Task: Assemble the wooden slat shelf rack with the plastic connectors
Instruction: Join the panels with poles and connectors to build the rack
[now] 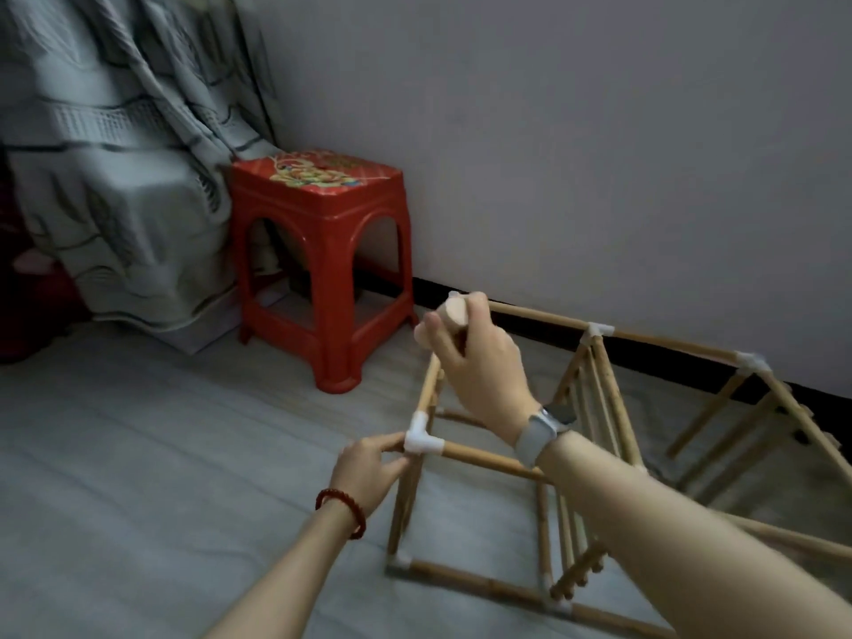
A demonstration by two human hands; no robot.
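Bamboo-coloured wooden rods joined by white plastic connectors make up the partly built rack (pixel 576 454), which lies on the grey floor (pixel 161 454) from the lower centre to the right edge of the frame, against the wall (pixel 553 131). Six white connectors can be counted, though blur may hide others: one corner connector (pixel 422 439) at centre, two at the upper right along the top rail, and three low down near the bottom edge.

The corner connector is pinched by the left hand (pixel 369 468), thumb and fingertips closed on its left side; a red bead bracelet (pixel 343 511) is worn on that wrist. Above it, at the centre of the frame, a short round wooden piece (pixel 454 315) is gripped in the curled fingers of the right hand (pixel 479 362), its pale end face turned upward; what it is exactly cannot be told. A grey-strapped watch (pixel 541 431) is worn on the right wrist.

One red plastic stool (pixel 322 251) stands at centre left beside the wall. A grey patterned cloth (pixel 106 177) is draped over furniture in the upper left.
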